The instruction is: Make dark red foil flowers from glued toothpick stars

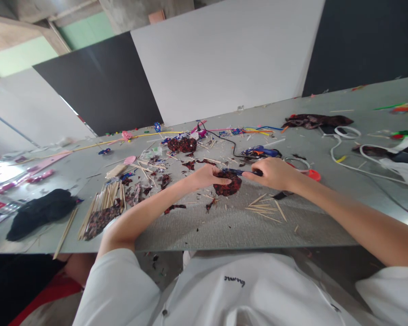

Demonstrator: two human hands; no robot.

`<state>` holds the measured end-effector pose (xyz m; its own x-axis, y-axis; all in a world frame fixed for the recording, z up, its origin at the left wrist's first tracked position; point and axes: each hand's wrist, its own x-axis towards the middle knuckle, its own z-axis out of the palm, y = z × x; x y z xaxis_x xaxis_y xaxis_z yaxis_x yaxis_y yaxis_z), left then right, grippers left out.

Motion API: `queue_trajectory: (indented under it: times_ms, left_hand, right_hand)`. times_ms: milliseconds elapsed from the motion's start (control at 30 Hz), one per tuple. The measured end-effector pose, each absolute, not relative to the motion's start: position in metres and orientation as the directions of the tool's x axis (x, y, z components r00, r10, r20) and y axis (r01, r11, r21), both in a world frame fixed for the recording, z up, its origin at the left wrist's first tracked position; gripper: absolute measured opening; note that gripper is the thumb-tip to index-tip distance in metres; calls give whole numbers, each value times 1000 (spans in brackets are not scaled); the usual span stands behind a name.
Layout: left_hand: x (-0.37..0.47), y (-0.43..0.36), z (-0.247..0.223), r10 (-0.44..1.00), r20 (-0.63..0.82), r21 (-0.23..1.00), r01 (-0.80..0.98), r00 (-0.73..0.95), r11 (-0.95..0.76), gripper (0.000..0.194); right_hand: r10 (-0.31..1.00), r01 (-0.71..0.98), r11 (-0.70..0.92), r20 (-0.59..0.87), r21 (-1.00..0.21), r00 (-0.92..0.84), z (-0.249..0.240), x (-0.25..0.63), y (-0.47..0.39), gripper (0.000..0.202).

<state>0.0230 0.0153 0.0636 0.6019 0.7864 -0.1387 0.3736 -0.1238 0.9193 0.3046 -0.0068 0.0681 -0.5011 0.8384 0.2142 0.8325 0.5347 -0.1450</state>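
Note:
A dark red and black patterned fabric piece (228, 184), rounded and bunched, is at the middle of the table. My left hand (207, 176) is closed on its left edge, thumb lying across the top. My right hand (272, 174) is closed around the dark handle of what looks like a pair of scissors (240, 172), whose slim front end lies over the fabric's upper edge. Whether it is cutting cannot be made out. Dark fabric scraps (209, 206) and thin wooden sticks (263, 209) are scattered close by. A blue glue gun (263, 151) lies behind my right hand.
A similar dark red bundle (182, 144) sits farther back. On the left are a bundle of sticks (105, 194), black cloth (42, 213) and a plastic bottle (2, 203). White cables (363, 164) and dark cloth (316, 121) lie right. Panels (231, 59) stand behind the table.

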Motion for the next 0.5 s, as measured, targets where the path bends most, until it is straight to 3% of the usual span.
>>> queue_trajectory:
  times_ms: [500]
  left_hand:
    - [21,17,62,755,-162,926,362,635,-105,45]
  right_hand:
    - [849,846,519,191,-122,-493,73,300,-16,70]
